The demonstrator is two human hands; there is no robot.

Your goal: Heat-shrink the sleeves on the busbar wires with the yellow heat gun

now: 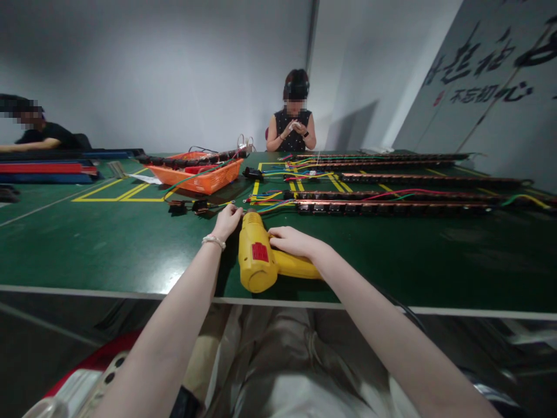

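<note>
A yellow heat gun (250, 249) with a red label lies near the table's front edge, nozzle facing the wires ahead and handle toward the right. My right hand (292, 240) is closed on it where the handle joins the body. Just left of the nozzle, my left hand (228, 222) pinches a thin wire; the fingertips partly hide it. Red, green and yellow wires (272, 203) run past the nozzle to a long black strip with copper edges (391, 207). Left of my left hand lie black connectors (200, 207) on wire ends.
An orange basket (209, 181) holding wired parts stands beyond my left hand. More long strips (435, 179) lie across the right side. Yellow tape (100, 191) marks the green table (130, 244). One person (292, 125) sits opposite, another (47, 136) at far left.
</note>
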